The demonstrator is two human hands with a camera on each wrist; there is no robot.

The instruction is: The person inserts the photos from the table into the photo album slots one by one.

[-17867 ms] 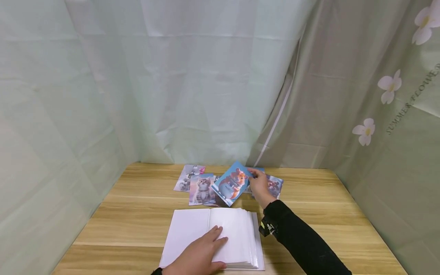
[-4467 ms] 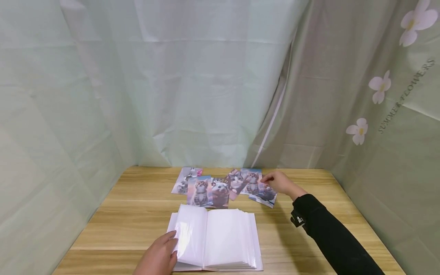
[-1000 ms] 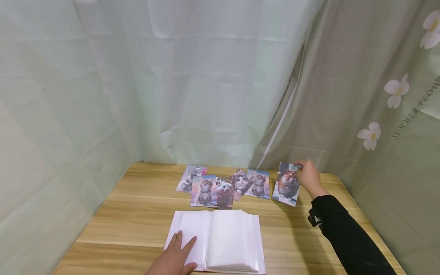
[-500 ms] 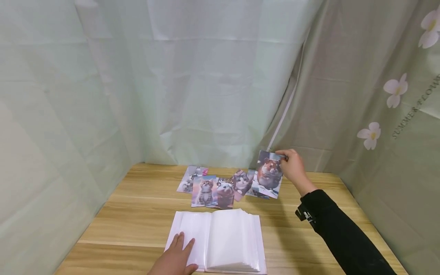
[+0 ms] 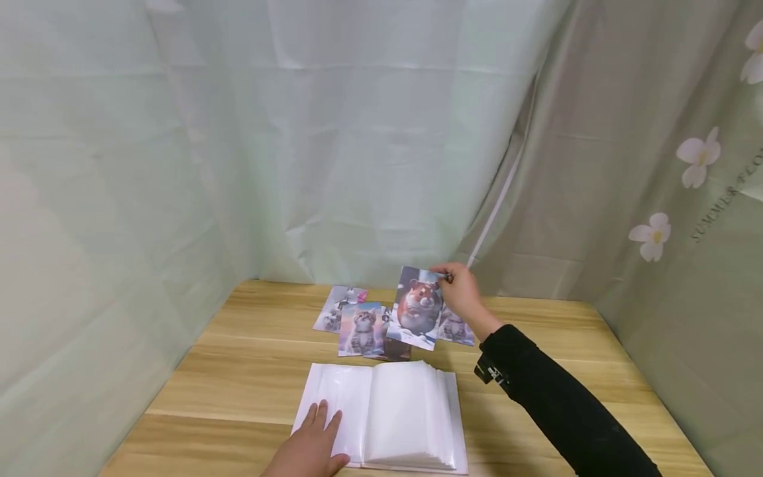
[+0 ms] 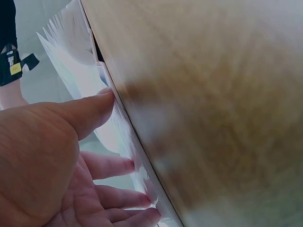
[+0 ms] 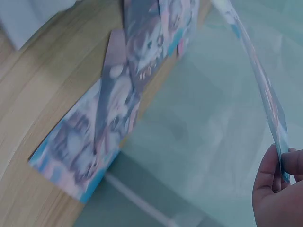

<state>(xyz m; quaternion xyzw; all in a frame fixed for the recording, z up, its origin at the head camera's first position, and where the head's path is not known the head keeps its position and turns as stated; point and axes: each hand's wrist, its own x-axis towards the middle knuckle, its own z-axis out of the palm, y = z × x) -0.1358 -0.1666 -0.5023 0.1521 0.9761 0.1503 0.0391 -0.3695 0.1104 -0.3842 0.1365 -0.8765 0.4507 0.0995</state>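
A picture of a round brown hamster [image 5: 417,311] is in my right hand [image 5: 461,288], pinched at its top right corner and raised above the other pictures. In the right wrist view, thumb and fingers grip the bent picture [image 7: 267,92], seen nearly edge-on. Below lies the white photo album [image 5: 402,414], spread open with clear sleeve pages. My left hand [image 5: 310,447] rests on its left page with fingers spread. The left wrist view shows that hand [image 6: 52,151] from the side, thumb and fingertips against the album's edge.
Behind the album lie a kitten picture [image 5: 362,331], a black-and-white one [image 5: 334,311] with a pink patch, and another kitten picture [image 5: 456,328] partly covered by the held one. Curtains [image 5: 369,165] enclose the wooden table [image 5: 226,384] at the back and sides.
Earlier my right hand held a blue picture, no longer visible. Since then one sleeve has turned left; the hamster picture was lifted from the right and carried left. Left hand now lies flat.
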